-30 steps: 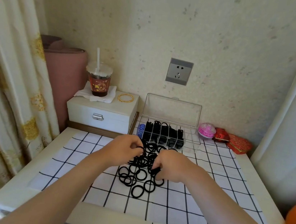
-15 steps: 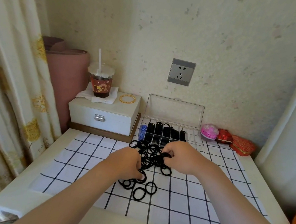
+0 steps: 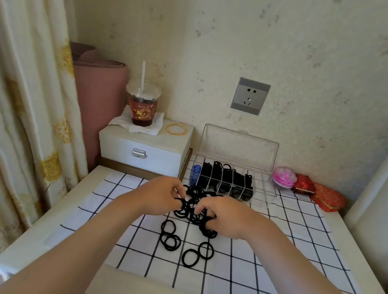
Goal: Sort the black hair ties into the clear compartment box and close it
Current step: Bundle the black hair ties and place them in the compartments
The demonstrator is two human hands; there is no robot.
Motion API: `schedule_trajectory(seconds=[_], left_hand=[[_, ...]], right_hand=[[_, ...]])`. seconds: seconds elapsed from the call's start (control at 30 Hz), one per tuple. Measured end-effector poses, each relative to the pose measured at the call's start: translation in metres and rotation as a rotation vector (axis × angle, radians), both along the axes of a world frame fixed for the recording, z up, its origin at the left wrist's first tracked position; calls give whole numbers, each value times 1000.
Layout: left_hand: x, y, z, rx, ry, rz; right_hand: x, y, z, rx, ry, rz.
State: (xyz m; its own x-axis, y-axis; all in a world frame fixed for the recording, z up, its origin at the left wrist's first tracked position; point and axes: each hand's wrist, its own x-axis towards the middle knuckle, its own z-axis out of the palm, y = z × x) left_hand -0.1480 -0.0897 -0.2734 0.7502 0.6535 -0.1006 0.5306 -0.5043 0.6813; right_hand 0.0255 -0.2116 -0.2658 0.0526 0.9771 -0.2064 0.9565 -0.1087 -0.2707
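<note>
A white counter (image 3: 36, 232) under a black-checked cloth (image 3: 297, 254) sits against a speckled wall. Both hands meet over the pile of hair ties (image 3: 192, 210): the left hand (image 3: 160, 198) pinches ties between its fingertips, and the right hand (image 3: 224, 218) curls around a bunch. Loose ties lie nearer the camera. Just behind stands the clear box (image 3: 235, 174), lid up, several compartments filled with ties. A white drawer box (image 3: 143, 150) carries a cup (image 3: 143, 105).
</note>
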Motion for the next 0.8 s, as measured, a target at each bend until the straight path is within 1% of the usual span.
schedule_trajectory(seconds=[0.07, 0.17, 0.2, 0.43, 0.5, 0.53, 0.6, 0.7, 0.8], left_hand=[[-2, 3, -2, -32, -34, 14], [-1, 6, -1, -71, -108, 49], [0, 6, 0, -86, -126, 58], [5, 1, -1, -248, -177, 99], [7, -1, -1, -261, -181, 118], [9, -2, -1, -263, -183, 127], [12, -3, -1, -262, -189, 147], [17, -3, -1, -285, -220, 186], [23, -4, -2, -337, -278, 243]], right_hand=[[-4, 1, -1, -11, -66, 10], [-7, 4, 0, -10, -221, -3], [-6, 5, 0, -10, -241, -7], [-2, 7, -4, -33, -285, 19], [1, 4, -6, -54, -254, 22], [4, 3, -6, -52, -204, 12], [10, 1, -5, -14, -44, -29], [17, -2, 5, 61, 295, -171], [21, -9, 12, 66, 662, -305]])
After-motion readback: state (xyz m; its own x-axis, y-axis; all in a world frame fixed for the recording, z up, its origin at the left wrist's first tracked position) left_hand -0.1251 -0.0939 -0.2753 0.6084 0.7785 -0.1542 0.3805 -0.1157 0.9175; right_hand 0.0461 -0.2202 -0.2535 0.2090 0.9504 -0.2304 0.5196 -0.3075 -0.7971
